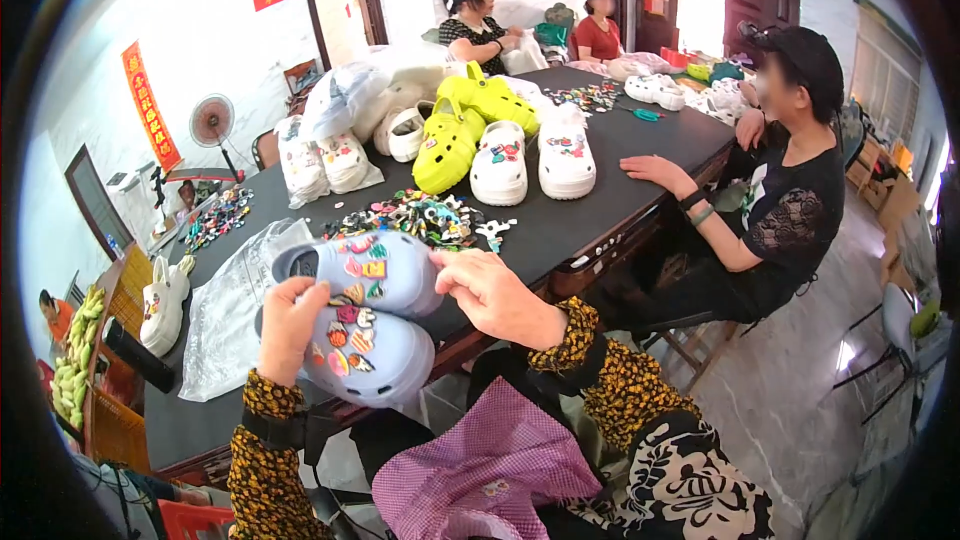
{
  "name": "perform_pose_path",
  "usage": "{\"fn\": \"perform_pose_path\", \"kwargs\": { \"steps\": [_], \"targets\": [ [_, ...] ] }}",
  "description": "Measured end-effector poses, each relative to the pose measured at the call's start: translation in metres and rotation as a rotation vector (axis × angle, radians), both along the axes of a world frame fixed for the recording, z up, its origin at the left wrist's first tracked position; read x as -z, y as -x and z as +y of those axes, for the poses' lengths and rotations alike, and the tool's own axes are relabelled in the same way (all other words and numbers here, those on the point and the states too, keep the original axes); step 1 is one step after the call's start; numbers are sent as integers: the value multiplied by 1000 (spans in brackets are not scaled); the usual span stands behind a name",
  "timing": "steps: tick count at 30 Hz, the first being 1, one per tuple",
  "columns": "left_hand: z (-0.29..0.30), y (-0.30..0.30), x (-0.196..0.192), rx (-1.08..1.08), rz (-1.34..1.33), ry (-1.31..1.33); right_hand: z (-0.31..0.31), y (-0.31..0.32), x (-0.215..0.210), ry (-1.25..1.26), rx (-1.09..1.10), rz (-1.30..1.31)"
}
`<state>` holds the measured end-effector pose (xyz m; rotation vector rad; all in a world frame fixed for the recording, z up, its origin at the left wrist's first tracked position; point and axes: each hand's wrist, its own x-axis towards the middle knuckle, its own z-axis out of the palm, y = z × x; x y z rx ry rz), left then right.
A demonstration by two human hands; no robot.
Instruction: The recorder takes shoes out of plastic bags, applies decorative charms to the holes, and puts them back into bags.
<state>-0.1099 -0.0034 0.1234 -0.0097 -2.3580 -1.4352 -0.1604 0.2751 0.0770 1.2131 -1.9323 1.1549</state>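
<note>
A pair of light blue clogs (375, 355) with colourful shoe charms on their tops is held up over the table's near edge. My left hand (291, 325) grips the pair at the heel end, thumb on top. At the toe of the upper clog, my right hand (497, 294) has its fingers curled and pinched against the rim. Just beyond the clogs lies a heap of small loose charms (428, 220), with a few white ones (495, 232) beside it. A clear plastic bag (222, 310) lies flat to the left of my left hand.
White clogs (566, 162) and yellow-green clogs (447, 148) stand farther back beside bagged shoes (345, 165). At left are a white clog (163, 308), a black cylinder (137, 355) and more charms (217, 217). A person in black (790, 180) sits at right, one hand on the table (620, 195).
</note>
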Motion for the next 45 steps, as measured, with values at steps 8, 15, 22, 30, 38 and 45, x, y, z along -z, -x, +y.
{"fn": "perform_pose_path", "kwargs": {
  "steps": [8, 15, 22, 30, 38, 45],
  "targets": [
    [15, 42, 13, 3, 43, 41, 5, 0, -10, 186, 59, -50],
    [-16, 28, 14, -65, 120, 311, 21, 8, 10, 150, 71, -1],
    [-126, 5, 35, -397, 273, 143, 41, 0, 10, 125, 131, -78],
    [-151, -46, 81, -261, -222, 870, 42, -1, 12, 87, 114, -136],
    [-143, -38, 78, -326, -342, 835, 34, -3, 8, 105, 63, -181],
    [-177, -21, 91, -396, -82, 854, 38, -3, 8, 85, 64, -170]
  ]
}}
